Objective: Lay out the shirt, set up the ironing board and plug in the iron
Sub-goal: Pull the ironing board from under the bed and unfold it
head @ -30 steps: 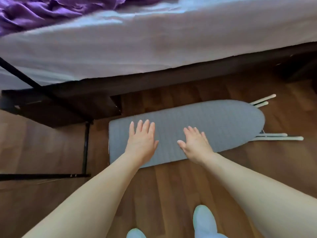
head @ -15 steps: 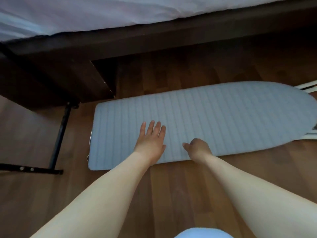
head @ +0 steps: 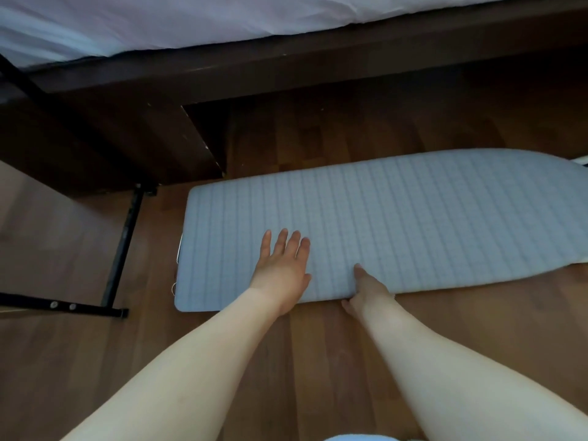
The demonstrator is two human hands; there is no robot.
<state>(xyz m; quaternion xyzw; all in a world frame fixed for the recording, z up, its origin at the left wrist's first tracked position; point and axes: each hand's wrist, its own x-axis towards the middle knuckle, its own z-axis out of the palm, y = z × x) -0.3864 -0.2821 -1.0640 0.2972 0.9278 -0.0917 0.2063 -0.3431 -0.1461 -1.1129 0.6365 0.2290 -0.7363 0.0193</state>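
A: What's moved?
B: My right hand slid off the top of the flat grey-blue padded ironing board; thumb's on top now, fingers curled at its near edge. View dropped closer.

Fingers of the right hand hide under the ironing board

The ironing board is showing a pale blue-grey cover with darker stripes (a faint grid between them). The floor is glowing reddish-brown in wood planks; the bed frame is looking dark brown, its sheet white, the metal leg black.
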